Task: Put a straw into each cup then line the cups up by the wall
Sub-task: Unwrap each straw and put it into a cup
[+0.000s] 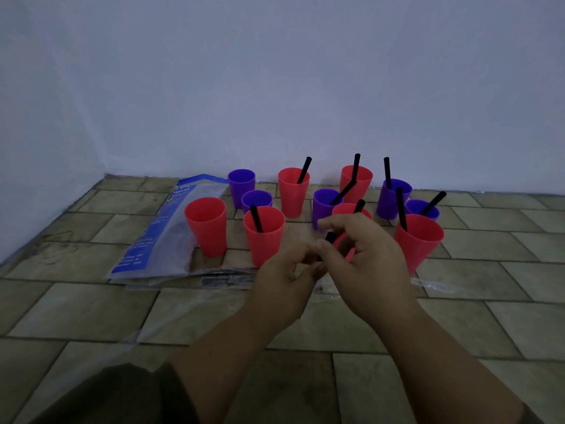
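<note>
1. At the left edge of the group a bag (159, 228) lies flat on the floor (489, 301), its far end close to the wall (275, 87).
2. The left red cup (205, 228) stands upright against the bag's right edge, with nothing in it.
3. Behind it the back purple cup (241, 186) is near the wall. The low purple cup (256, 199) stands just in front of that one. Neither has a straw in it.
4. The front red cup (264, 237) stands just in front of the low purple cup, with a straw (256, 218) leaning in it.
5. Your left hand (287, 270) is curled, and its fingertips meet your right thumb at the lower end of the held straw (329, 237).
6. The mid red cup (293, 194) stands farther back, with a straw in it.
7. The mid purple cup (324, 206) holds a bent straw (344, 192).
8. The back red cup (356, 179), near the wall, has a straw in it. The hidden red cup (351, 209), half behind your fingers, also has one.
9. Your right hand (363, 255) pinches the held straw between thumb and forefinger, above the floor and in front of the cups.
10. The tall purple cup (393, 198), the right red cup (419, 240) and the right purple cup (423, 209) each have a straw in them. The right red cup is the nearest of them to you.
11. The cups stand in a loose cluster, not in a line along the wall.
</note>
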